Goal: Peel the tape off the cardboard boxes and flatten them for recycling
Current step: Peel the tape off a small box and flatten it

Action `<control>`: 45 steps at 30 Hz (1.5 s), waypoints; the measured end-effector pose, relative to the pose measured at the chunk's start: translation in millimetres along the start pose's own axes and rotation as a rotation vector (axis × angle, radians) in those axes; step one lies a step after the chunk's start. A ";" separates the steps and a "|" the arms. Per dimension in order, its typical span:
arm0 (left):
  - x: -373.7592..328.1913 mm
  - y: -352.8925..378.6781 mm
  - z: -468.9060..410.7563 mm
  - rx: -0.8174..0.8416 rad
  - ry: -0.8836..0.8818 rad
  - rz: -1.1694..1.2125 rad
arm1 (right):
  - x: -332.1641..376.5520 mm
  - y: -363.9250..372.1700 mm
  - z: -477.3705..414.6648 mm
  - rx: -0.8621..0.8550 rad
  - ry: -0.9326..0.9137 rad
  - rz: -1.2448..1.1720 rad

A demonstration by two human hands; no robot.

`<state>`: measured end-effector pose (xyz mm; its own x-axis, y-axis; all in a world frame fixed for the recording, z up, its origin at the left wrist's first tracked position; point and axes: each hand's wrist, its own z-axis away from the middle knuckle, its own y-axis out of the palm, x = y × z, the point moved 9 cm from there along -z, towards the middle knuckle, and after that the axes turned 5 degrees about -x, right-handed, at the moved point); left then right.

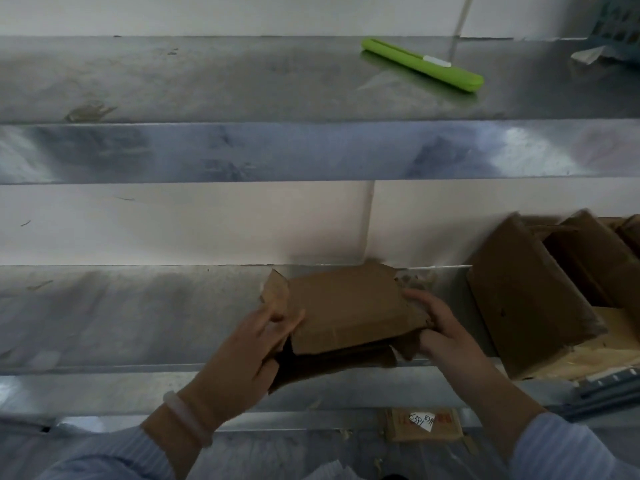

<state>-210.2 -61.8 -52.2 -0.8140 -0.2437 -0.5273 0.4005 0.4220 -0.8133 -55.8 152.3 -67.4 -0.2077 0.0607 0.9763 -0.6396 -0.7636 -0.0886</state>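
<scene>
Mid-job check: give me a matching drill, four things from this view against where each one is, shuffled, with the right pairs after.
Things
1. green cutter
2. torn box
3. open box
4. labelled cardboard

Places
A. far right, beyond the right hand
B. below the lower shelf, nearest the person
C. lying on the upper shelf
D. gripped between the left hand and the right hand

Pairs: 1-C, 2-D, 3-A, 4-B
</scene>
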 end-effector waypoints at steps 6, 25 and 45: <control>0.3 54.5 17.9 0.224 0.108 -0.159 | -44.6 -22.9 -10.4 -0.149 0.247 0.242; 56.8 100.9 -40.9 0.176 -0.212 -0.464 | -64.6 52.9 -60.6 0.129 -0.243 1.294; 82.6 42.4 3.6 -0.145 -0.752 -0.242 | -72.3 1.0 -57.0 -0.230 0.009 1.239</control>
<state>-258.9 -67.2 -131.2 -0.3489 -0.8444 -0.4065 0.1482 0.3786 -0.9136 -83.6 183.8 -149.3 -0.7636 -0.6097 0.2124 -0.1261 -0.1818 -0.9752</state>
